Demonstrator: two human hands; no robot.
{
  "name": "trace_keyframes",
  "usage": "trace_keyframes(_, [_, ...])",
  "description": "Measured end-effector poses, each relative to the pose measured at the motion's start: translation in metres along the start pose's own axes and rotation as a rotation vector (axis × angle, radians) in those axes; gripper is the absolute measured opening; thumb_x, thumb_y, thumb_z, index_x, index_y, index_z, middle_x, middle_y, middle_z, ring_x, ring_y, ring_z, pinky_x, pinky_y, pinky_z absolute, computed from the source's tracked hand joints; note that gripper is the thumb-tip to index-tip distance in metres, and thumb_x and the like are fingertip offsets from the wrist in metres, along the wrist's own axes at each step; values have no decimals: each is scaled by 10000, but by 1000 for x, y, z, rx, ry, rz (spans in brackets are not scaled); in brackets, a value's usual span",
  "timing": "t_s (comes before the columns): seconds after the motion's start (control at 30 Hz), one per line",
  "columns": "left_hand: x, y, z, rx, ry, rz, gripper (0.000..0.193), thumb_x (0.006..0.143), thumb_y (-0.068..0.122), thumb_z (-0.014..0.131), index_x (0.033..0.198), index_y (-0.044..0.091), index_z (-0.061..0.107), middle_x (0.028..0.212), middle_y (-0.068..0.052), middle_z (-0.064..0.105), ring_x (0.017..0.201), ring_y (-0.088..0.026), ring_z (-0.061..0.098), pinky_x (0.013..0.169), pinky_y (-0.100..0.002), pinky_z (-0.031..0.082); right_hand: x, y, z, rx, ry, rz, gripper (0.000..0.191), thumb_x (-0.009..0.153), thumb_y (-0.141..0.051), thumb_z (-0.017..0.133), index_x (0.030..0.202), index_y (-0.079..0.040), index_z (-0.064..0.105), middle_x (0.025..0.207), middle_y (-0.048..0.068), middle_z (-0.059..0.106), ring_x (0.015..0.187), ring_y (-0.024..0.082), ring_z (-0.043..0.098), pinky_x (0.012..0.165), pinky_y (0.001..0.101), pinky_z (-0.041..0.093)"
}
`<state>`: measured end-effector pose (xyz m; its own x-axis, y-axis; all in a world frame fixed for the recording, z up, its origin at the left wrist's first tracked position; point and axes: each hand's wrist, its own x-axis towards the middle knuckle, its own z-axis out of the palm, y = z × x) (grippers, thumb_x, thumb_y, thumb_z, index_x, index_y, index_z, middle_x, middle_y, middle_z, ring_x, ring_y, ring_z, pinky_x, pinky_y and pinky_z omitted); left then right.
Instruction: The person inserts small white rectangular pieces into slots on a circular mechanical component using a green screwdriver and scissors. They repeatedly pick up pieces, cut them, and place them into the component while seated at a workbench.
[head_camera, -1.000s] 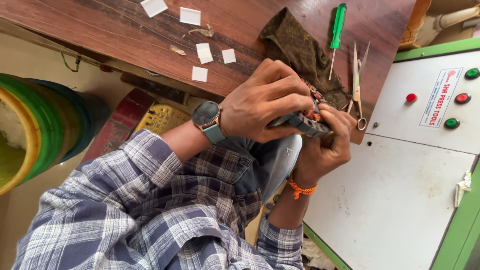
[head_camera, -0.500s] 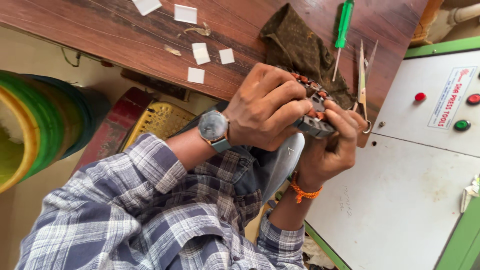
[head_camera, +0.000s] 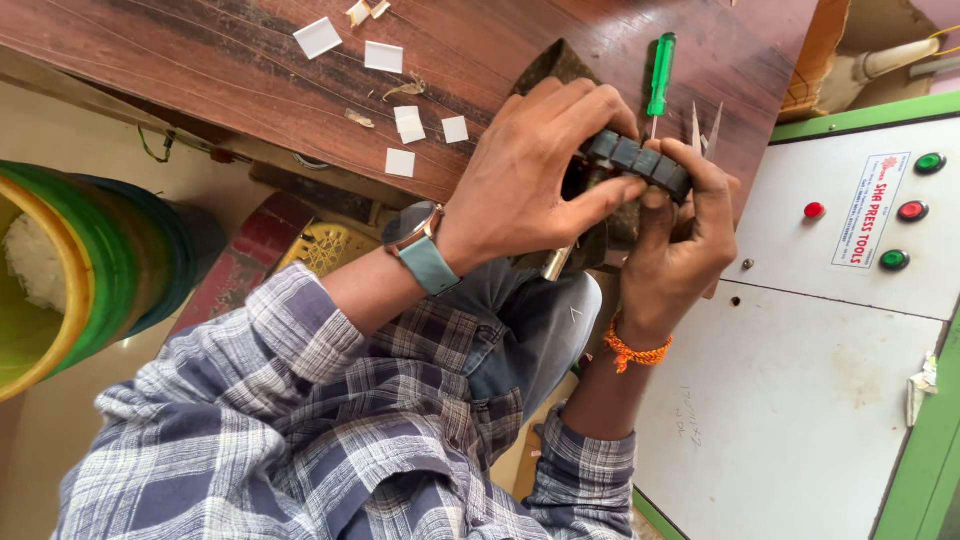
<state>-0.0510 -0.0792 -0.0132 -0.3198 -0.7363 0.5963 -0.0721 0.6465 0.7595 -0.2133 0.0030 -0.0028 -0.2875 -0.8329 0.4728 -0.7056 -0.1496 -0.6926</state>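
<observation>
Dark ribbed metal block (head_camera: 640, 160), segmented and dull, held above the edge of the wooden bench (head_camera: 250, 70). Left hand (head_camera: 540, 180) clamps fingers over it; right hand (head_camera: 680, 250) grips from below. Its underside is hidden. Green-handled screwdriver (head_camera: 660, 72) and white paper slips (head_camera: 400, 162) lie on the grained board.

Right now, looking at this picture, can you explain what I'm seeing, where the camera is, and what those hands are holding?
The camera sits on a person's head and looks down at their own arms, so the view seems tilted. The left hand, with a wristwatch, and the right hand, with an orange wrist thread, together grip a dark ribbed metal part. Behind them is a brown wooden table with small white paper pieces, a green-handled screwdriver and a dark cloth. To the right stands a white control panel with red and green buttons.
</observation>
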Motion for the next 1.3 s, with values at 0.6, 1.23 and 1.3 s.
trace_keyframes(0.6, [8, -19, -10, -33, -130, 65, 376, 957, 245, 834, 1205, 124, 577, 1119, -28, 621, 1060, -263, 596, 940, -429, 477, 4, 3, 3, -60, 21, -57, 480, 1107, -490, 691, 1284, -44, 702, 1128, 16, 626, 872, 72, 552, 729, 215, 434])
trace_keyframes(1.23, [-14, -2, -12, 303, -146, 282, 362, 967, 259, 756, 1297, 177, 633, 1070, 18, 661, 989, -199, 642, 848, -376, 481, -29, 1, -1, 29, 54, 128, 420, 1026, -422, 682, 1228, -54, 683, 1161, 37, 628, 943, 137, 617, 822, 278, 514])
trace_keyframes(1.3, [-16, -2, -15, 302, -152, 299, 386, 915, 282, 747, 1262, 162, 628, 1076, 11, 657, 981, -208, 652, 836, -382, 483, -28, -3, -7, 0, -17, -26, 353, 1075, -335, 707, 1272, -43, 687, 1222, 53, 663, 1106, 169, 630, 976, 307, 516])
